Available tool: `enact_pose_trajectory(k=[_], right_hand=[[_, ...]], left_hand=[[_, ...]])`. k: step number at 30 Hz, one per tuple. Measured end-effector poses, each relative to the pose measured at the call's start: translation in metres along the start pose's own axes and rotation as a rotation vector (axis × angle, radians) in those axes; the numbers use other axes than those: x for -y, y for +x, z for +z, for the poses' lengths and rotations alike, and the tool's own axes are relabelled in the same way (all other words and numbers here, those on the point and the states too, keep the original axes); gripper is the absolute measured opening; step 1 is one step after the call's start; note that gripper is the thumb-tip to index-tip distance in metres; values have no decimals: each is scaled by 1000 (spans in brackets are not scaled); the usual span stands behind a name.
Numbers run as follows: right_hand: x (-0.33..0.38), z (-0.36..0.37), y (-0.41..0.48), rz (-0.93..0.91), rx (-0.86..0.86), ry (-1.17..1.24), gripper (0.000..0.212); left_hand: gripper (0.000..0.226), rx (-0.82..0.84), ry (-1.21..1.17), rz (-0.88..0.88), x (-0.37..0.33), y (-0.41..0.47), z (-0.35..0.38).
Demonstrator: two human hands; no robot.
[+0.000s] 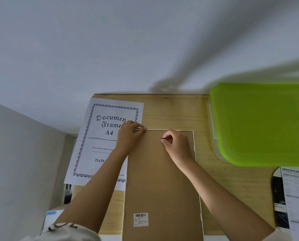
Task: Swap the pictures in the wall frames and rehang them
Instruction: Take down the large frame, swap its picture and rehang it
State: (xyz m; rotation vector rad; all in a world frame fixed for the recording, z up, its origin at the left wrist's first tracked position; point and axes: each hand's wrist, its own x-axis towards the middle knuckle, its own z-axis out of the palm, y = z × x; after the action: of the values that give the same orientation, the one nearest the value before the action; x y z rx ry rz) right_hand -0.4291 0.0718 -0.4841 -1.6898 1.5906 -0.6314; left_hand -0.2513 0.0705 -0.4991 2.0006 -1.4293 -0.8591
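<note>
A picture frame (162,185) lies face down on the wooden counter (216,181), its long side running away from the person. Its brown backing board (160,164) faces up inside a thin white rim. The left hand (130,132) is at the frame's far left corner, its grip closed on the white rim there, with the fingers curled over the top edge. The right hand (173,143) rests on the far part of the backing board. Its grip is closed too, thumb and forefinger pinching a small dark piece (162,139), possibly a retaining tab, though it is too small to tell. A white barcode label (140,219) is stuck on the backing board near its near left corner. Just left of the frame lies a printed sheet (101,136) with an ornate border, reading "Document Frame A4". It lies flat on the counter, with its right side hidden behind the left forearm and the frame's edge. To the right, well apart from the frame, stands a clear plastic box (214,146) with a bright green lid (260,122). Nearer the person on that side lies a leaflet (296,197) headed "SPECIFICATION". A pale wall (110,49) rises behind the counter.
</note>
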Motion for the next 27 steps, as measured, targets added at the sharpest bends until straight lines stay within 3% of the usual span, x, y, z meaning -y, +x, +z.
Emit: enact_pose_trajectory(k=[8, 13, 27], right_hand=[[-6, 0, 7, -5, 24, 18, 15], [-3, 5, 8, -112, 32, -4, 23], [-10, 7, 3, -156, -61, 21, 19]], left_hand=[[19, 1, -13, -15, 1, -1, 5], [17, -3, -38, -24, 1, -2, 6], [16, 13, -44, -51, 2, 2, 6]])
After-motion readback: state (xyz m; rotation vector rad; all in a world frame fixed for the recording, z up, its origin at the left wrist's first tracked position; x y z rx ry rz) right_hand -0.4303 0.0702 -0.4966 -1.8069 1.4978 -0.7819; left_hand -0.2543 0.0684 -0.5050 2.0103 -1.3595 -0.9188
